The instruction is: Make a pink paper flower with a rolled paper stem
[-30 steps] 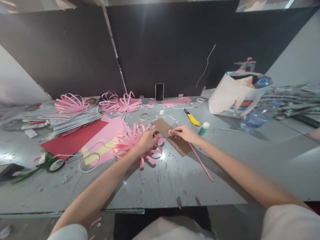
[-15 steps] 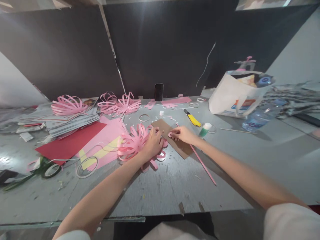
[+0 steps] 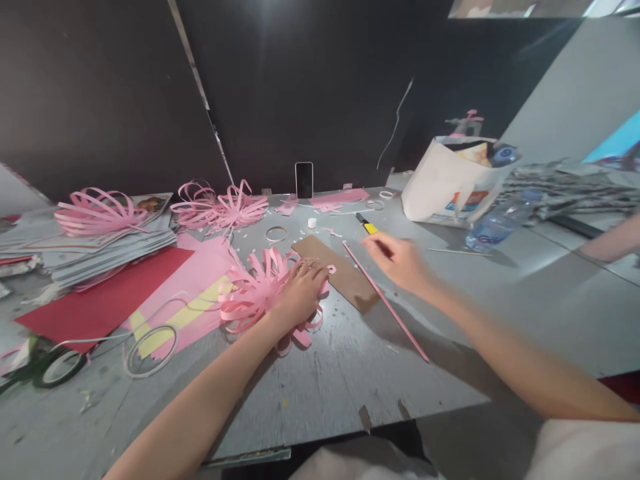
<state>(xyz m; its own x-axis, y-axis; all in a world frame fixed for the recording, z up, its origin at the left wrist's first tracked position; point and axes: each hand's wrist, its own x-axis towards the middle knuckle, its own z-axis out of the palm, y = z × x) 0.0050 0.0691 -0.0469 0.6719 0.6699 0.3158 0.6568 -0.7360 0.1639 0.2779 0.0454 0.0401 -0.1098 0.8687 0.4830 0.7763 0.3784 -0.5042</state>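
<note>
Yellow cutter [image 3: 371,228] — partly behind right hand [image 3: 399,261] (white bag [image 3: 431,190], bottle [image 3: 495,227] beyond).

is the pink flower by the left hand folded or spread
Spread: the pink flower has loops fanning out in several directions, though the left hand covers part of it.

Dark panels and a beat-up gray worktop, that's the whole backdrop
So behind the gray worktop [image 3: 325,393] there's a tall black panel on the left [image 3: 100,87] and another on the right [image 3: 310,100], split by a slanting pale seam [image 3: 193,60]. The right one has a squiggly whitish line [image 3: 397,127] running down it (scratch or string, can't tell). Soft glare sits near the top, so it's a bit shiny. Off to the right is a plain pale gray wall [image 3: 555,100], with a bright blue patch [image 3: 617,140] at the edge. The worktop's scuffed and speckled, and there's gray floor [image 3: 465,447] below.
</note>
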